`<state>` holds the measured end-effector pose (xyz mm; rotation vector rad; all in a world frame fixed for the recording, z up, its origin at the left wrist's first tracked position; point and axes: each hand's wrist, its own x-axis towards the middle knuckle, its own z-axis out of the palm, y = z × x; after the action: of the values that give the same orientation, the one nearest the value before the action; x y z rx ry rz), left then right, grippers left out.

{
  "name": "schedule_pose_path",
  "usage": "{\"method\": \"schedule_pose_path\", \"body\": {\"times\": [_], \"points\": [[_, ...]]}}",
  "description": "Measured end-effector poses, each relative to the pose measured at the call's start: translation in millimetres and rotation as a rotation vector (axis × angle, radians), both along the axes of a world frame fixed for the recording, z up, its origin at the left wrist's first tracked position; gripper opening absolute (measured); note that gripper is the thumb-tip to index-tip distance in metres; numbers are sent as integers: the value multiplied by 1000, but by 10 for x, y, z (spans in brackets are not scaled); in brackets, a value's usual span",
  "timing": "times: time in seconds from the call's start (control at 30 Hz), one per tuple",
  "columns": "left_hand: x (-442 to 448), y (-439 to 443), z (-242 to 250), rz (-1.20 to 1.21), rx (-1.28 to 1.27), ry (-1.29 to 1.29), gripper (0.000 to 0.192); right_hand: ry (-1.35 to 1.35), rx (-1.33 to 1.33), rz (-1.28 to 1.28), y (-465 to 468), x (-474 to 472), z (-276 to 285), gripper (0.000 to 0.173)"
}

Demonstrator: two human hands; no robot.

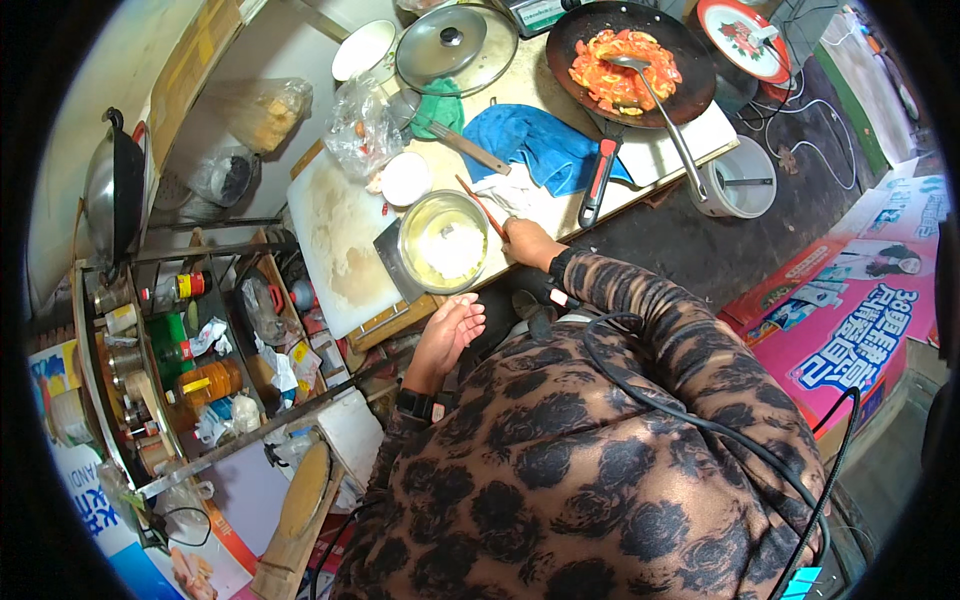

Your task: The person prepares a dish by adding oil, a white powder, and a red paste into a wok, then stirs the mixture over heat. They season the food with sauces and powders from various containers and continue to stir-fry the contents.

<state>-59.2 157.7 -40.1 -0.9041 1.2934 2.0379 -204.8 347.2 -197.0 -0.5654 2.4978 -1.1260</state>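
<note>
A steel bowl [480, 247] holding white powder and a yellowish mix [450, 244] stands at the counter's front edge. It partly overlaps a dark flat blade [394, 259] on the white cutting board [337, 240]. My right hand [529, 244], just right of the bowl, has its fingers closed on the near end of red-brown chopsticks [480, 204]; they slant away along the counter, beside a white cloth [510, 193]. In front of the bowl, my left hand [450, 330] is empty, palm turned up and fingers loosely bent. A small white bowl [405, 180] sits behind the steel one.
A wok [559, 56] of tomato and egg holds a ladle [671, 127]; its handle [598, 184] overhangs the counter edge. A blue cloth [525, 139], a spatula [472, 150] and a glass lid [491, 45] lie nearby. A white bucket [761, 176] stands on the floor. Shelves [247, 420] are at left.
</note>
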Motion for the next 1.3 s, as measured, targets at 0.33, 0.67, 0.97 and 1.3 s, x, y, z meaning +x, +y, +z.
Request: {"method": "schedule_pose_path", "body": {"times": [0.33,0.67,0.97,1.3], "points": [[-281,-16,75,-14,15,28,34,449,-149,-590,656,-553,186,33],[-1330,586,-460,62,339,-21,43,230,-15,-492,872,-864,33,31],[-2028,1292,-1080,-47,216,-25,92,-354,-480,-464,657,-519,183,50],[-1913,1294,-1082,75,199,70,29,138,-340,-523,853,-251,252,59]]}}
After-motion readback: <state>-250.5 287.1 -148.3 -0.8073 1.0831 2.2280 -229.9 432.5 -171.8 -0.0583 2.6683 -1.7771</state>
